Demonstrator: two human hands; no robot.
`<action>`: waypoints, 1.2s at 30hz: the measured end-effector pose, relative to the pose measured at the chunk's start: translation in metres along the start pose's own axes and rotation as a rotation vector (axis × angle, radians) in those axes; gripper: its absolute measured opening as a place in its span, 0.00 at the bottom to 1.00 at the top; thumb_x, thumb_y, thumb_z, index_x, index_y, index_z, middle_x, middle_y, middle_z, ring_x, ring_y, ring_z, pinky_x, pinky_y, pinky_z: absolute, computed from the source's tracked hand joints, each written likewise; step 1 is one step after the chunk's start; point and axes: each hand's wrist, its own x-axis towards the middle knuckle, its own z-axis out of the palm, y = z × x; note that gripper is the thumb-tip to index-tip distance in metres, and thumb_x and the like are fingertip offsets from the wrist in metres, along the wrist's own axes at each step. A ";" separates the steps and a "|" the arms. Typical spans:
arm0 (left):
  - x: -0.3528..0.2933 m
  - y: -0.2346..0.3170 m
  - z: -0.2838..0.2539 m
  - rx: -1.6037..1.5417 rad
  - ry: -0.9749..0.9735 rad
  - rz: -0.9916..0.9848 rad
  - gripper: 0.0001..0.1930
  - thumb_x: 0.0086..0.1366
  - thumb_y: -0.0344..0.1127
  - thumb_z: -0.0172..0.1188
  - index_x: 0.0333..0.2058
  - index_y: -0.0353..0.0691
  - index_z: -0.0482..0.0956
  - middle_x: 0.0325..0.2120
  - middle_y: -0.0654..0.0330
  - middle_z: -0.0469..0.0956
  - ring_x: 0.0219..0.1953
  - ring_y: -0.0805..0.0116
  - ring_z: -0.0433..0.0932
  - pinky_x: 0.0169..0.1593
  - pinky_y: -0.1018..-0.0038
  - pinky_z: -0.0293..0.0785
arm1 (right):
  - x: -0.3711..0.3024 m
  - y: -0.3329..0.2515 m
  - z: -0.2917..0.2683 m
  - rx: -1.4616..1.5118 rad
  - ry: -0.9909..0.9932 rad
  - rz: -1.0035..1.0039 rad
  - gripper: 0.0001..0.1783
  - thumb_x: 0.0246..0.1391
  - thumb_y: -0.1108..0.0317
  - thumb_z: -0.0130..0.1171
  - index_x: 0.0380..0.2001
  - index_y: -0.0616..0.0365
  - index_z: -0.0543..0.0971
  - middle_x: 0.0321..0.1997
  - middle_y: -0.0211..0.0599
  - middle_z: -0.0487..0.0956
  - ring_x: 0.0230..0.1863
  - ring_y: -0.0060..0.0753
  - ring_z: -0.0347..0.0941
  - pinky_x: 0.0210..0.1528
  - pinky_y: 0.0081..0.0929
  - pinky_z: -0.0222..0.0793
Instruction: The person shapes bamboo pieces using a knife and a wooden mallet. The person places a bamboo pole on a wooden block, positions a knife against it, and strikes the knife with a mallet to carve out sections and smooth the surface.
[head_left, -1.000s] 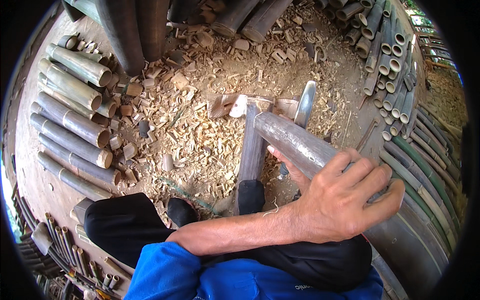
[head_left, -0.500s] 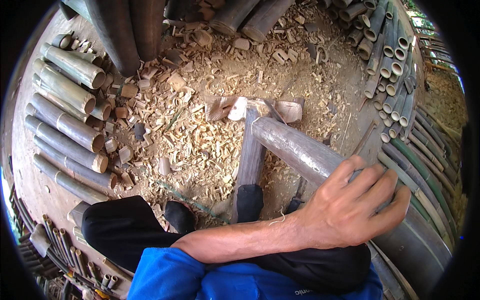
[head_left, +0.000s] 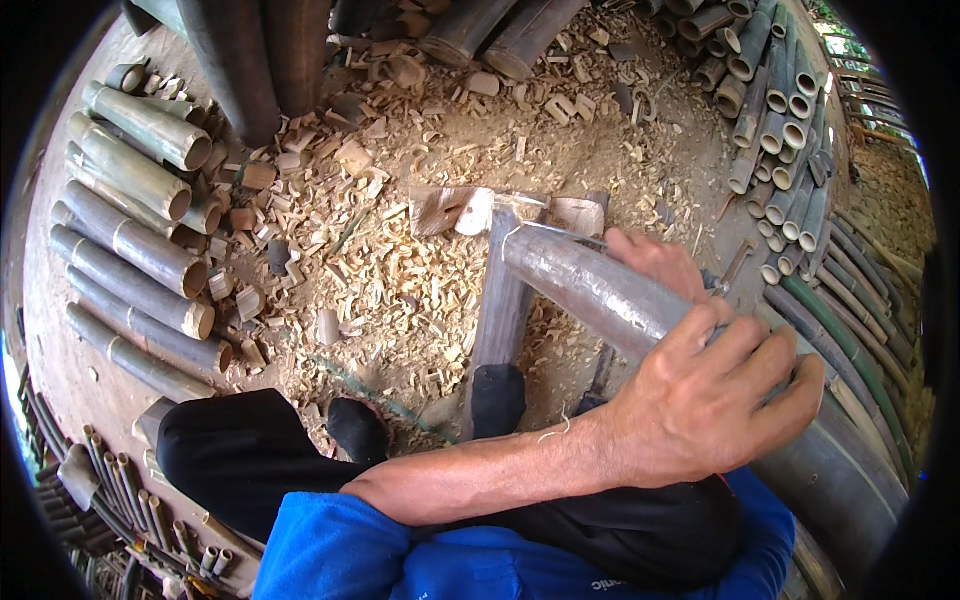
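My left hand [head_left: 715, 395], its forearm crossing my lap from the blue sleeve, is closed over a thick grey bamboo pole [head_left: 600, 290]. The pole slants from the lower right up to the middle, its tip lying by a dark upright piece [head_left: 497, 310] and a notched wooden block [head_left: 440, 212]. Beyond the pole my right hand [head_left: 660, 265] is closed on a tool with a thin, shiny blade [head_left: 565, 236]. That blade runs close along the pole's tip; whether it touches cannot be told. The tool's handle is hidden in my fingers.
Pale shavings [head_left: 400, 300] and offcuts cover the ground. Cut bamboo lengths [head_left: 140, 240] lie in a row at left, more bamboo tubes [head_left: 790, 150] are stacked at right. A long-handled tool [head_left: 738, 262] lies right of my right hand. My black-covered foot [head_left: 498, 400] rests on the dark piece.
My right hand has come into view beyond the pole, and the blade has swung flatter along the tip. My left hand keeps its hold on the pole.
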 end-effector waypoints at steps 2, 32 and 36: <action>0.000 0.000 -0.003 0.014 0.008 0.016 0.16 0.44 0.36 0.63 0.36 0.42 0.80 0.32 0.62 0.77 0.31 0.70 0.76 0.34 0.75 0.70 | 0.002 0.002 -0.003 0.001 0.012 0.003 0.15 0.65 0.59 0.52 0.45 0.61 0.73 0.29 0.40 0.72 0.30 0.42 0.73 0.33 0.41 0.70; -0.125 -0.080 0.093 -0.052 -1.240 -0.827 0.49 0.50 0.49 0.73 0.58 0.19 0.56 0.48 0.30 0.73 0.51 0.40 0.77 0.56 0.59 0.75 | -0.187 0.074 0.033 1.406 0.679 0.282 0.20 0.68 0.58 0.50 0.56 0.58 0.71 0.34 0.35 0.76 0.34 0.32 0.74 0.40 0.36 0.74; -0.145 -0.054 0.063 0.239 -1.347 -0.525 0.29 0.57 0.37 0.62 0.52 0.24 0.65 0.40 0.36 0.79 0.41 0.43 0.82 0.49 0.55 0.78 | -0.169 0.027 0.042 1.518 0.520 0.182 0.27 0.67 0.57 0.51 0.64 0.58 0.66 0.61 0.45 0.74 0.63 0.42 0.68 0.65 0.43 0.62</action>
